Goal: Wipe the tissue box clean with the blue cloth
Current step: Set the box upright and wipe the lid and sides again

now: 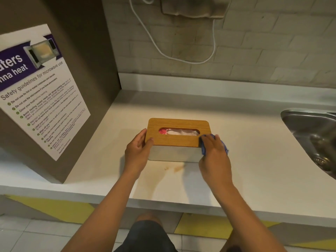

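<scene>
The tissue box point(174, 139) stands on the white counter point(254, 160). It has a wooden lid with an oval slot and pale sides. My left hand point(137, 153) grips its left end, thumb on the lid's near corner. My right hand point(214, 155) holds the blue cloth point(204, 144) bunched under the palm and presses it against the box's near right corner. Only the cloth's edges show around my fingers.
A brown panel with a microwave safety poster point(40, 91) rises on the left. A steel sink point(314, 139) is set into the counter at the right. A white cable point(181, 59) hangs on the brick wall behind. Faint brown stains point(177, 168) mark the counter before the box.
</scene>
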`<move>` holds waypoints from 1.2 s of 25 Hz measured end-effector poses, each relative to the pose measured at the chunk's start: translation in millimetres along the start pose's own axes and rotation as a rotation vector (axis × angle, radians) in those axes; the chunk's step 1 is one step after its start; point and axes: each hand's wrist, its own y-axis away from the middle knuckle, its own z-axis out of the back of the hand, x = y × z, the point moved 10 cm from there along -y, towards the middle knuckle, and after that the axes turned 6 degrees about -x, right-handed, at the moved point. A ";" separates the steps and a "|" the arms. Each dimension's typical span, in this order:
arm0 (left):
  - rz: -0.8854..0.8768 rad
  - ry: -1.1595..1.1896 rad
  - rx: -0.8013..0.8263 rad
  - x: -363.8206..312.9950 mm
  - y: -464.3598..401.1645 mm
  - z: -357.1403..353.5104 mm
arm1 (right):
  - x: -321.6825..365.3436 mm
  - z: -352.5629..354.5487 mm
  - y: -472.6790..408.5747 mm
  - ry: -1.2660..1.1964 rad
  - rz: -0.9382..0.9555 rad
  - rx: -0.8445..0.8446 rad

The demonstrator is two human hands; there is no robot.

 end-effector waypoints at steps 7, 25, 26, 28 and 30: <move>-0.036 0.027 -0.034 -6.9 6.0 -4.2 | 88.9 -55.2 10.2 0.024 0.067 0.112; -0.042 0.010 0.020 -11.9 12.3 -9.7 | 118.5 -63.4 -4.5 -0.121 0.065 0.103; -0.039 0.024 0.020 -11.4 12.5 -9.9 | 118.6 -61.3 -4.8 -0.145 0.077 0.112; -0.033 0.048 -0.018 -12.6 13.8 -7.4 | 113.9 -56.3 -4.6 -0.164 0.095 0.152; -0.047 0.029 -0.059 -17.8 15.0 -3.9 | 96.3 -50.7 -3.8 -0.117 0.084 0.191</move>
